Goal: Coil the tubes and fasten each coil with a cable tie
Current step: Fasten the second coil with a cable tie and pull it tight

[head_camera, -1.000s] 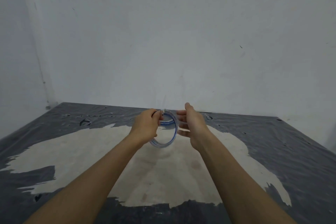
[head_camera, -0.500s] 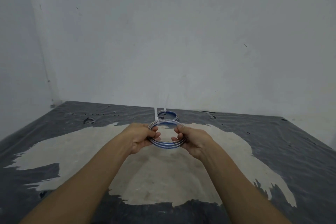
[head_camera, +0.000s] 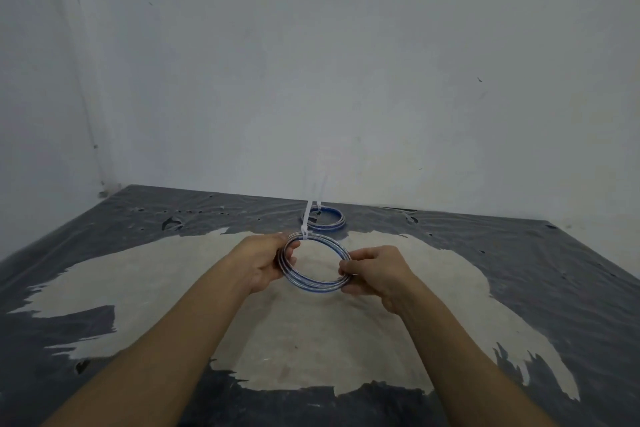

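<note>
Now both hands are out in front, up above the worktop [head_camera: 519, 270], and they hold one tube coil [head_camera: 311, 282] between them. This tube coil is a round ring made of a few loops of blue and clear tube lying side by side. The left hand [head_camera: 263, 262] grips the ring's left side, with the fingers curled round the loops and the thumb on top. The right hand [head_camera: 375, 274] pinches the ring's right side between thumb and fingers. The ring is tipped a little, with its far edge higher than its near edge, and it does not touch the worktop.

A white cable tie [head_camera: 304, 236] is wrapped round the loops at the top left of the ring, just beside the left thumb. Its long thin tail sticks up and away from the hands.

Farther back, near the wall [head_camera: 346, 62], a second tube coil [head_camera: 325, 227] lies flat on the worktop. It is blue and clear too. A second cable tie [head_camera: 319, 206] is on it, and its thin white tail points up in front of the wall. The two coils are apart and do not touch.

A dark sheet [head_camera: 104, 236], shiny and wrinkled, covers the worktop. In the middle is a big pale patch [head_camera: 173, 288] with rough edges, and the hands are over it.
</note>
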The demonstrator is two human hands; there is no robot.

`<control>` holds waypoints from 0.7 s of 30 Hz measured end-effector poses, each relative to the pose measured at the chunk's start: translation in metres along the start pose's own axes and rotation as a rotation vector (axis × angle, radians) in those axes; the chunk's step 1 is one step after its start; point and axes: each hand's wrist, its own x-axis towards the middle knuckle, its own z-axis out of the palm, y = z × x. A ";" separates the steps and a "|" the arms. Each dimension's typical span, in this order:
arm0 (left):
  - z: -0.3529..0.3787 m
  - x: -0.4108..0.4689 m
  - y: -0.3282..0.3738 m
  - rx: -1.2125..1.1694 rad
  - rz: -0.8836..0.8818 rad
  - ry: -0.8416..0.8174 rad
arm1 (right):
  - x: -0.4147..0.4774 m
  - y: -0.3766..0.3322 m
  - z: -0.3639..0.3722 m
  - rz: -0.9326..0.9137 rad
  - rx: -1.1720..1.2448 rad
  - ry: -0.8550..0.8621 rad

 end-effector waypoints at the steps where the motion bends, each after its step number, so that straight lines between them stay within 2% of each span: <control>1: 0.001 0.002 -0.002 0.006 0.016 0.033 | 0.002 0.001 0.002 0.003 -0.009 0.025; 4: -0.002 0.009 -0.007 0.069 0.090 0.095 | 0.007 -0.001 -0.001 -0.007 0.032 0.015; 9: -0.006 0.013 -0.009 0.153 0.096 0.044 | 0.012 -0.007 -0.004 -0.004 0.164 -0.032; 17: 0.013 0.026 -0.004 0.275 0.199 -0.014 | 0.043 -0.016 0.000 -0.122 -0.188 0.192; 21: 0.016 0.044 -0.007 0.496 0.261 0.063 | 0.067 -0.021 -0.020 -0.154 -0.230 0.289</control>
